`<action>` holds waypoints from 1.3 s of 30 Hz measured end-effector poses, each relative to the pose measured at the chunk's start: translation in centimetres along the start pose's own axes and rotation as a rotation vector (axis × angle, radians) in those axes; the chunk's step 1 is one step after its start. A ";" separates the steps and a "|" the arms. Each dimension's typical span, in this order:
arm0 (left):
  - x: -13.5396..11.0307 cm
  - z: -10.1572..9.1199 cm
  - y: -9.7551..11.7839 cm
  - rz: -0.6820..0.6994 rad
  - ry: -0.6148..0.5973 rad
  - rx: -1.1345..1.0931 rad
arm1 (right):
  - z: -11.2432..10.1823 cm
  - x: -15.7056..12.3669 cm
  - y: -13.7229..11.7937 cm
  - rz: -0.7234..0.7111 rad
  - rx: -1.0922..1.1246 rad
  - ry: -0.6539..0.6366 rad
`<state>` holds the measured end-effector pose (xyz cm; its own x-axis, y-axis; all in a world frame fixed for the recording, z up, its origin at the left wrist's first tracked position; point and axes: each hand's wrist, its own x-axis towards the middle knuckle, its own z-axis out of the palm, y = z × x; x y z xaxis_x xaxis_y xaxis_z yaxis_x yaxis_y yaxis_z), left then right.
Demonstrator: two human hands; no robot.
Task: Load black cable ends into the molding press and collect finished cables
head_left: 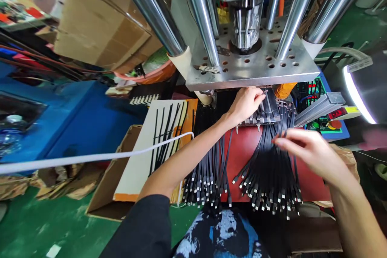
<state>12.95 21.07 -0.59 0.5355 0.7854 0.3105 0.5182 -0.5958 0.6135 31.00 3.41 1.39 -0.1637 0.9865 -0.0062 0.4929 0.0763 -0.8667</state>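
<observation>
My left hand (247, 103) reaches under the press plate, over the dark metal mould (267, 109). Its thumb and fingers are pinched together at the mould's top; what they grip is too small to make out. My right hand (306, 149) is above the right bunch of black USB cables (272, 177), thumb and fingers closed on a black cable at the bunch's upper part. Silver plugs at the cables' ends fan toward me. A second bunch of black cables (208, 169) lies left of it, beneath my left forearm. Both bunches rest on the red work surface (238, 157).
Overhead stands the press's steel plate (254, 64) between shiny columns (151, 8). At left, a white board (139, 149) carries several black strips over a cardboard box (105, 193); a white cord (90, 159) crosses there. A control panel (328, 125) and a lit lamp (359, 94) are at right.
</observation>
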 end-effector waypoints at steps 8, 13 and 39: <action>-3.1 -0.1 -0.4 -0.038 0.155 -0.216 | -2.9 13.2 2.9 -0.130 0.072 -0.026; -7.2 -1.5 -0.3 0.485 -0.150 0.212 | -2.2 15.6 3.8 -0.099 0.007 -0.086; -4.6 1.3 4.1 -0.004 -0.180 0.497 | -0.3 10.4 3.2 -0.076 -0.914 0.139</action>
<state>13.45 14.77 -0.48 0.6166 0.7724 0.1524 0.7506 -0.6351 0.1821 31.18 13.98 -1.30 -0.1482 0.9782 0.1456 0.9770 0.1677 -0.1319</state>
